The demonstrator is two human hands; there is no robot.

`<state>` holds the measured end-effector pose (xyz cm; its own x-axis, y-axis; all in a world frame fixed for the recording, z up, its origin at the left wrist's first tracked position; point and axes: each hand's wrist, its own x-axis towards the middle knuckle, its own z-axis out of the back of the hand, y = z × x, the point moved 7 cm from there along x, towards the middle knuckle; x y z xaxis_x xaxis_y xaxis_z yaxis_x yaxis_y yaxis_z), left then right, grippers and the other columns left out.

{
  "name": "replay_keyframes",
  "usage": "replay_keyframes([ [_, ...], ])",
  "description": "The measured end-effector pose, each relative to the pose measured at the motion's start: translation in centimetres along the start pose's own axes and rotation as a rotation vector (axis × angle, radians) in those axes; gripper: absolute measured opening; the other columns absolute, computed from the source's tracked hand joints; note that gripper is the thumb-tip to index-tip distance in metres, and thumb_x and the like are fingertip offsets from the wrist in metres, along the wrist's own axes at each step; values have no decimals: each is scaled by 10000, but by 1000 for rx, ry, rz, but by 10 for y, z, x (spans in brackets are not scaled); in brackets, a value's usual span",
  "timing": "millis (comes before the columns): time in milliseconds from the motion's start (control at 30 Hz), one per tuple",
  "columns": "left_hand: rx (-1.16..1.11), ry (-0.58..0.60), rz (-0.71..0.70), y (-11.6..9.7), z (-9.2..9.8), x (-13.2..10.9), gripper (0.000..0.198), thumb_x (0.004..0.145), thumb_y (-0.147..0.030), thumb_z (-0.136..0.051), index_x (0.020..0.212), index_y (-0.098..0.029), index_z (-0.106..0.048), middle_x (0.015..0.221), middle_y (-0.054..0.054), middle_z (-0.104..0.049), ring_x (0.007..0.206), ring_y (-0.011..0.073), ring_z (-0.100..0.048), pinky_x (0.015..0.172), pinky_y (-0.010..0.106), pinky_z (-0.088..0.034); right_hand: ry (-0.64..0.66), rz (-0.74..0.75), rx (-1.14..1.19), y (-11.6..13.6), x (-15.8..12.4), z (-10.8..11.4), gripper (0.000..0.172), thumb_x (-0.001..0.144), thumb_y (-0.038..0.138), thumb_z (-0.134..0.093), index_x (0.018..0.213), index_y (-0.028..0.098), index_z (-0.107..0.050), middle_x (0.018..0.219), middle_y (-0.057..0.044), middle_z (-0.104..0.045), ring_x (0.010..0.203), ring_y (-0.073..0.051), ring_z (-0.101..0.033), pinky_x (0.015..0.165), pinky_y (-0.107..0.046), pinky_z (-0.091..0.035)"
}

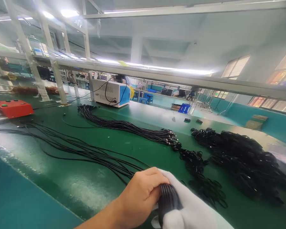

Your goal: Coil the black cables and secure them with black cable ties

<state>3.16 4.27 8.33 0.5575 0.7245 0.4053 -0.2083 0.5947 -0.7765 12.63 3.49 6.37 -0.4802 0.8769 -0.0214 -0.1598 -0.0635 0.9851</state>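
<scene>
Where the glossy green table (69,187) passes under the wearer's arms, the bare left hand (144,189) is closed around a thick, bent bundle of slim black sheathed cables (169,197), the white-gloved right hand (186,210) against its lower side, that grip partly cut off by the frame. The bundle looks light, springy and a little slippery, best held in a full fist beside the bend. Its held part curves downward, while loose black strands (95,153) trail away, long axis slanting toward the table's left end. Beyond sit a tangled heap of black cable coils (243,162) toward the right end, a red button box (16,108) near the left end, and a white-and-blue vented machine (112,93) by the far edge
</scene>
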Motion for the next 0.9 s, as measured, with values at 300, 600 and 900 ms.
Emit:
replay_keyframes([
  [300,-16,-36,289,19,1,8,263,802,-84,-450,950,-241,-600,866,-28,-584,768,106,-562,708,200,-431,92,-82,370,-17,10,-8,463,673,360,-680,1059,150,-535,808,-40,-588,727,-183,-602,648,-343,-525],
  [600,-203,-64,549,51,-11,10,130,708,-170,-505,832,-209,-500,656,-54,-533,514,102,-510,460,202,-420,162,-64,678,-47,18,-11,385,698,350,-693,962,81,-614,860,-109,-607,791,-186,-602,669,-323,-513],
  [900,-18,7,563,68,-15,12,49,678,-218,-523,714,-201,-494,582,-50,-565,503,103,-498,429,183,-339,96,-94,506,-62,22,-13,318,683,344,-674,829,67,-617,693,-96,-642,515,-150,-606,487,-246,-488],
])
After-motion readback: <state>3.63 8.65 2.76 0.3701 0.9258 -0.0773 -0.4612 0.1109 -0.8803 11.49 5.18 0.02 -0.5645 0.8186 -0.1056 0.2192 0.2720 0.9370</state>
